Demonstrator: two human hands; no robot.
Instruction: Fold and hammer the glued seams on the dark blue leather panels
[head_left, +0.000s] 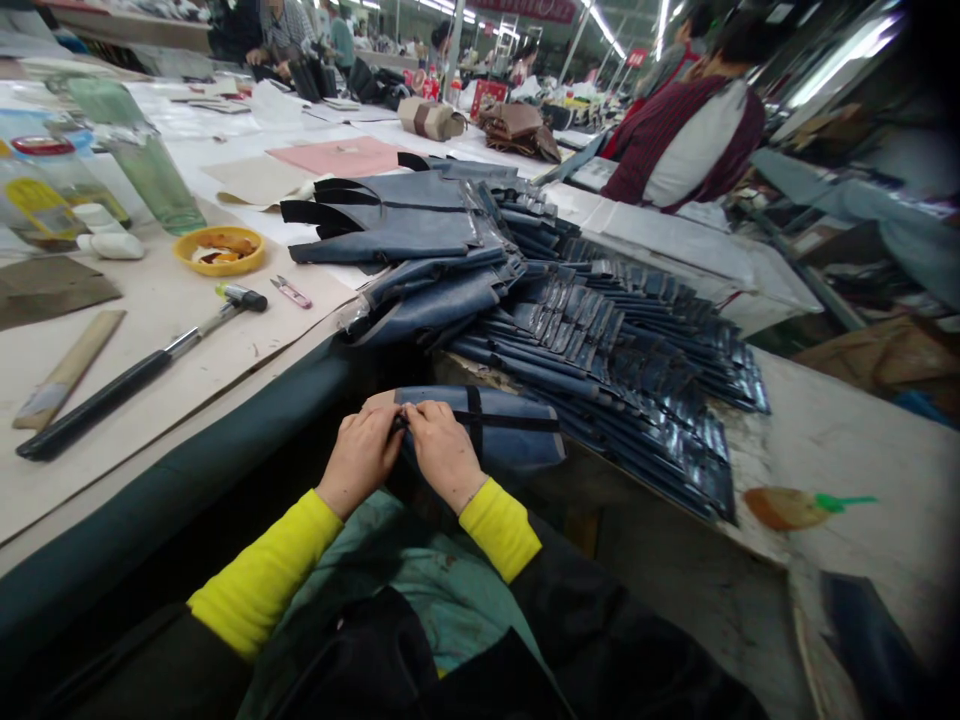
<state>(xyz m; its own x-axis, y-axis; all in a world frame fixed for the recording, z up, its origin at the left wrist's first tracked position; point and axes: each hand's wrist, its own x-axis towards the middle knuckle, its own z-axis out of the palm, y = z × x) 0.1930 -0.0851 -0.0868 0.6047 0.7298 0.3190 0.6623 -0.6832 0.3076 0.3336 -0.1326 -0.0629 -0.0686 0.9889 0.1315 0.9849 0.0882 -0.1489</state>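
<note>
The blue piece [517, 440], crossed by black bands [474, 412], is held over the person's lap, in front of the green apron [431, 565] and just beside the stack of similar blue pieces [600, 345]. The left hand [358, 458] and right hand [448, 452] are close together, fingertips pinching its near-left end at a small dark part [401, 420] — the fingers hide exactly how it is folded or joined.

Good handling here likely means an even pinch from both sides, the edges lined up between the thumbs, and pressure worked along gradually so that the material doesn't crease or twist. The far end sticks out unsupported, so a level hold should stop it from dragging on the grip.

Farther out, the surface [187, 390] carries a hammer [180, 345], small snips [291, 292] and a yellow dish [221, 252]; a glue-coloured bottle [784, 508] lies beyond the stack — well apart from the hands.
</note>
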